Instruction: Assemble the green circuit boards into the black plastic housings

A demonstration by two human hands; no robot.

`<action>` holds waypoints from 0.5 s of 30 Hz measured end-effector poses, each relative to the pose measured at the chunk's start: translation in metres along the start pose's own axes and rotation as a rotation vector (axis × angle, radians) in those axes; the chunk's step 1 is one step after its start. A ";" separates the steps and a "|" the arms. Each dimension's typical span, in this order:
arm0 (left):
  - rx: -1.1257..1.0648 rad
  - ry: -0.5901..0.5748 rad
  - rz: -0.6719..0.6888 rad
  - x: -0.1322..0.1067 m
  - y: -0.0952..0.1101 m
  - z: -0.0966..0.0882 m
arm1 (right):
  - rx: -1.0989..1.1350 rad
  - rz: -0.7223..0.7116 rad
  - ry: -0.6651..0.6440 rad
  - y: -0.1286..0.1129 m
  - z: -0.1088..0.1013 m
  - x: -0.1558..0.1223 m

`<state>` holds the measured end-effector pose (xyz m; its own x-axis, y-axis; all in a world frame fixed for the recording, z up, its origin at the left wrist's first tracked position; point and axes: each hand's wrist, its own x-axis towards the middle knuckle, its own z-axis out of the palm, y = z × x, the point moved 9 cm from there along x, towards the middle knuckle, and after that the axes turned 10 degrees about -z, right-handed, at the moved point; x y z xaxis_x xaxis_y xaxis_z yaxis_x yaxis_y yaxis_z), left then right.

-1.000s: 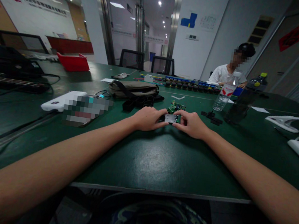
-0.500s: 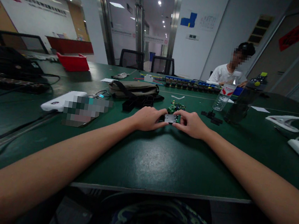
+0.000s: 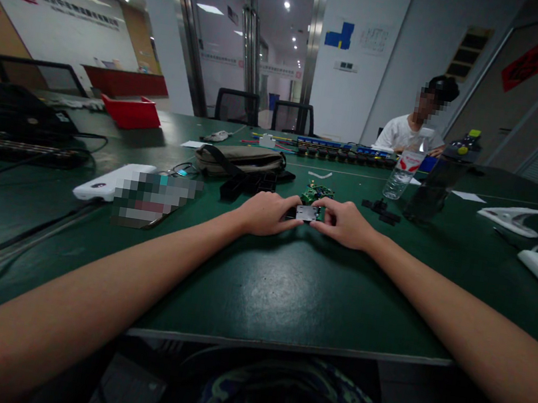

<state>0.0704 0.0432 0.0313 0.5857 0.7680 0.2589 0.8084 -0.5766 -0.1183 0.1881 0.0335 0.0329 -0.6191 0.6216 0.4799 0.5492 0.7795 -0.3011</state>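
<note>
Between my two hands is a small circuit board with a flat silver metal plate (image 3: pixel 306 214) on its near face. My left hand (image 3: pixel 267 214) pinches its left end between thumb and fingers. From the other side, my right hand (image 3: pixel 345 224) grips the right end, where a bit of green board shows. Just behind the plate lies a pile of green circuit boards (image 3: pixel 318 193) on the table. Black plastic pieces (image 3: pixel 381 211) lie to the right of my right hand. The fingertips partly hide the held board's ends.
On the green table (image 3: pixel 275 297), a grey pouch (image 3: pixel 239 160) and black trays lie beyond my left hand. A white power bank (image 3: pixel 113 181) is at left. Two bottles, one a clear water bottle (image 3: pixel 403 171), stand at right. A person in a white shirt (image 3: pixel 394 134) sits across.
</note>
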 end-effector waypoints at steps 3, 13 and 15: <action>0.004 0.008 0.004 0.000 0.000 0.000 | 0.003 0.000 0.002 0.000 0.000 0.000; 0.005 0.000 0.001 0.000 0.000 0.001 | 0.009 -0.002 0.000 -0.001 -0.001 0.000; 0.001 0.004 0.005 0.000 0.000 0.000 | 0.011 0.001 -0.002 -0.001 0.000 0.000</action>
<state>0.0705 0.0437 0.0309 0.5898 0.7638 0.2622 0.8053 -0.5805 -0.1203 0.1878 0.0332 0.0333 -0.6197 0.6229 0.4775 0.5441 0.7794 -0.3106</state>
